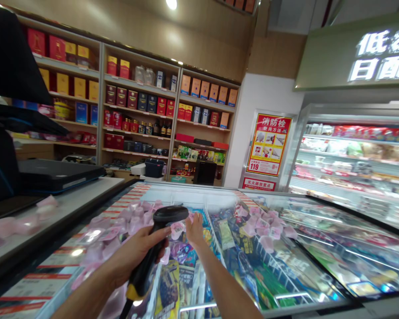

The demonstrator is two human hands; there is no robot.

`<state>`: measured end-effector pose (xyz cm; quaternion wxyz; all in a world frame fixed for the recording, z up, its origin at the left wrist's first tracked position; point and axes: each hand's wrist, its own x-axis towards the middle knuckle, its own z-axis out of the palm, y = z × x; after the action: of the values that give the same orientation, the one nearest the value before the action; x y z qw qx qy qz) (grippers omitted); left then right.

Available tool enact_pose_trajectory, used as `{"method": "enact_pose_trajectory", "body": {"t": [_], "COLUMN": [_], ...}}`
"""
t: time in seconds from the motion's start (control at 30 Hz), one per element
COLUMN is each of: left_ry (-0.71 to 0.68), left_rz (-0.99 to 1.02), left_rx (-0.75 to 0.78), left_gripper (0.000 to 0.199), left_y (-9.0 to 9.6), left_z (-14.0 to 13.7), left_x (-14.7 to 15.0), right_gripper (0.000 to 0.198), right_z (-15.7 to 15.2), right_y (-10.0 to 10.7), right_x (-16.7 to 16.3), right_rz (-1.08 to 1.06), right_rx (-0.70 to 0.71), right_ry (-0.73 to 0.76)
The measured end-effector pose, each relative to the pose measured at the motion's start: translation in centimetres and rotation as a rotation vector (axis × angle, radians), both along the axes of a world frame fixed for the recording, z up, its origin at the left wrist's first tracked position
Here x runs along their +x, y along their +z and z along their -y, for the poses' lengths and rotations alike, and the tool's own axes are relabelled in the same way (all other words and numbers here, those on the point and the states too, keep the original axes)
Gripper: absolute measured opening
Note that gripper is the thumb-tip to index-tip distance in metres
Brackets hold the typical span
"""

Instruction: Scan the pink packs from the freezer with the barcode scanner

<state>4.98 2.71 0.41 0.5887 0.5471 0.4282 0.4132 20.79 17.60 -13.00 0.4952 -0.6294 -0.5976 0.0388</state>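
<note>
My left hand (136, 250) is wrapped around the handle of a black and yellow barcode scanner (170, 214), held upright with its head toward my right hand. My right hand (194, 230) has its fingers bent together around the edge of a small pink cup (177, 231) with a barcode label, just beside the scanner head. Its fingertips are partly hidden. Both hands are above the glass top of a chest freezer. A heap of similar pink cups (133, 221) lies to the left, and a smaller pile of pink cups (264, 225) sits to the right.
Packaged frozen goods (170, 288) fill the freezer under the glass. On the left counter stand a dark device (60, 173) and more pink pieces (23, 224). Shelves of boxes (138, 102) line the back wall, and a lit refrigerated display (355, 168) is at right.
</note>
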Motion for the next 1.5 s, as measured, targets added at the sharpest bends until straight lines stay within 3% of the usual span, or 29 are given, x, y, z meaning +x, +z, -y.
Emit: {"method": "enact_pose_trajectory", "body": {"t": [0.13,0.23,0.43,0.57,0.7,0.77,0.9,0.97,1.2,1.5], "left_ry": [0.005,-0.035,-0.138,-0.153,-0.196,-0.197,-0.185,-0.187,-0.180,-0.227], "left_rz": [-0.030,-0.057,-0.051,-0.035,-0.025,-0.032,-0.039,-0.021,-0.036,-0.053], "left_rx": [-0.015,0.001,-0.008,-0.005,0.006,0.003,-0.023,-0.021,0.015,0.040], "left_gripper": [0.031,0.031,0.029,0.028,0.027,0.028,0.028,0.027,0.026,0.030], "left_y": [0.3,0.2,-0.6,-0.7,-0.5,-0.4,-0.5,-0.4,0.1,0.3], "left_z": [0.2,0.3,0.3,0.4,0.6,0.6,0.3,0.4,1.1,1.1], "left_x": [0.6,1.3,3.1,4.8,5.6,5.6,5.3,5.2,4.8,4.0], "right_gripper": [0.049,0.055,0.048,0.045,0.040,0.037,0.051,0.059,0.064,0.071], "right_z": [0.6,2.2,8.2,11.5,12.5,12.3,10.7,9.6,6.6,5.0], "right_y": [1.2,2.6,5.1,4.9,3.3,2.8,2.8,3.0,3.0,3.1], "right_x": [-0.4,1.8,12.9,19.8,22.9,22.9,20.3,18.2,12.1,8.1], "right_rz": [0.049,0.143,0.390,0.428,0.355,0.281,0.102,0.011,-0.084,-0.115], "right_rx": [-0.094,-0.097,-0.097,-0.182,-0.340,-0.284,0.069,0.161,0.261,0.268], "right_ry": [0.085,0.065,-0.344,-0.647,-0.638,-0.542,-0.229,-0.081,0.091,0.182]}}
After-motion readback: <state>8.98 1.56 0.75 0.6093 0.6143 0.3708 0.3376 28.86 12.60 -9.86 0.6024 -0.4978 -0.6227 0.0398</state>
